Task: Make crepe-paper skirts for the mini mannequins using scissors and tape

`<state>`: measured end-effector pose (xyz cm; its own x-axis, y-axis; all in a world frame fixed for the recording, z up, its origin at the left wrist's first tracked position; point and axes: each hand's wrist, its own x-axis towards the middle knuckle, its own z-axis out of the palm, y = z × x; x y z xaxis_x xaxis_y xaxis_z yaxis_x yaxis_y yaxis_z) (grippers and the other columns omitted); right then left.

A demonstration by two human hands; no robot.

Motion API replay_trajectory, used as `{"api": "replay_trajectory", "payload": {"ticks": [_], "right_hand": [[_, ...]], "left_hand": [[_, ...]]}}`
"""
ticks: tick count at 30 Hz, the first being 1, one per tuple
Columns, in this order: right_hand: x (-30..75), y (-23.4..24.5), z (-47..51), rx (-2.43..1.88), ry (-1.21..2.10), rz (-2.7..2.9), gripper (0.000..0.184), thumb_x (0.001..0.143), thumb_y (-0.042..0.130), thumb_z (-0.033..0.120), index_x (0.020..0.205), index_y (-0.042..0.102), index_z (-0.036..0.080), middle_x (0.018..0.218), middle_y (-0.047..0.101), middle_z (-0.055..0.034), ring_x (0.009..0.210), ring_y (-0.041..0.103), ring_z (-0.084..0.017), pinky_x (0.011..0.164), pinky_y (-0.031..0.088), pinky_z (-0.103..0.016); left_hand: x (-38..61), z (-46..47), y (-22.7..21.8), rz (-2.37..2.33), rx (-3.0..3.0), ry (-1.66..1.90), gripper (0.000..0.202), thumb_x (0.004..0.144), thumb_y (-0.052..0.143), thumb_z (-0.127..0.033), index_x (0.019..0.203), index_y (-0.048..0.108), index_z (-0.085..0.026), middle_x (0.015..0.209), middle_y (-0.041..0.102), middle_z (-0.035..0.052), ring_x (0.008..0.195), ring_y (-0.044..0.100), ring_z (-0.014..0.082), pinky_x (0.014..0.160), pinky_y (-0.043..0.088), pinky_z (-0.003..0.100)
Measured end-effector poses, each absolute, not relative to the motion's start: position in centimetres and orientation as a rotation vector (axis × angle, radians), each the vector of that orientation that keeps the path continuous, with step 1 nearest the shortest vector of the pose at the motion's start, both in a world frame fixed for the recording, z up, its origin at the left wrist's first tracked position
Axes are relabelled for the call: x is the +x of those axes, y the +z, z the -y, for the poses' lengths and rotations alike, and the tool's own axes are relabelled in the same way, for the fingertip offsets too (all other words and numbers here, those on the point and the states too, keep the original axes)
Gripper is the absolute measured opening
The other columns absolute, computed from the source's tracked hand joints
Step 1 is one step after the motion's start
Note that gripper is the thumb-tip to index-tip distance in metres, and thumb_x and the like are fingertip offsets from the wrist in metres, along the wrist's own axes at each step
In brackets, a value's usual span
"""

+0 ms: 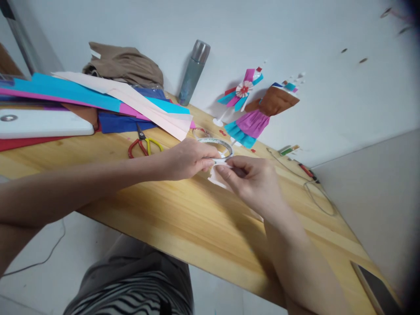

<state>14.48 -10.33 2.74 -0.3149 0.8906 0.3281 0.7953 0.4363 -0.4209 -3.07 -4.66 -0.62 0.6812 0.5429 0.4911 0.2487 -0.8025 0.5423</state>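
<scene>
A roll of tape (231,151) stands tilted over the wooden table, gripped at its near left side by my left hand (188,159), whose fingers are closed round the rim. Close beside it, my right hand (254,177) is closed in a pinch on a small piece of pale paper (217,178). That paper meets the lower edge of the roll, and my right fingers cover part of it. Whether a strip of tape runs between the two cannot be made out. Scissors (141,142) with one red and one yellow handle lie left of my left hand.
Coloured crepe sheets (82,94) and a white case (46,123) fill the table's left side. Behind stand a flask (194,72), a small paper flower figure (244,89) and a paper dress figure (259,116). A cable (315,201) and a phone (376,284) lie right.
</scene>
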Motion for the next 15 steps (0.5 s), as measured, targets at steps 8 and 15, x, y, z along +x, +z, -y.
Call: {"api": "replay_trajectory", "payload": {"ticks": [8, 15], "right_hand": [[14.43, 2.40, 10.06, -1.508, 0.287, 2.179, 0.030, 0.078, 0.056, 0.022, 0.050, 0.050, 0.016, 0.045, 0.033, 0.0051, 0.043, 0.026, -0.006, 0.042, 0.018, -0.023], [14.20, 2.28, 9.85, -1.610, 0.351, 2.121, 0.026, 0.075, 0.056, 0.021, 0.050, 0.056, 0.014, 0.043, 0.033, 0.0047, 0.042, 0.025, -0.006, 0.041, 0.017, -0.023]], "left_hand": [[-2.97, 4.48, -0.74, -0.584, 2.555, 0.843, 0.017, 0.084, 0.045, -0.013, 0.070, 0.054, -0.016, 0.065, 0.056, 0.0000, 0.062, 0.048, 0.0120, 0.061, 0.032, 0.025], [-3.05, 4.96, -0.74, -0.558, 2.697, 0.853, 0.017, 0.085, 0.041, -0.013, 0.073, 0.053, -0.016, 0.067, 0.056, 0.0013, 0.065, 0.049, 0.0130, 0.061, 0.033, 0.025]]}}
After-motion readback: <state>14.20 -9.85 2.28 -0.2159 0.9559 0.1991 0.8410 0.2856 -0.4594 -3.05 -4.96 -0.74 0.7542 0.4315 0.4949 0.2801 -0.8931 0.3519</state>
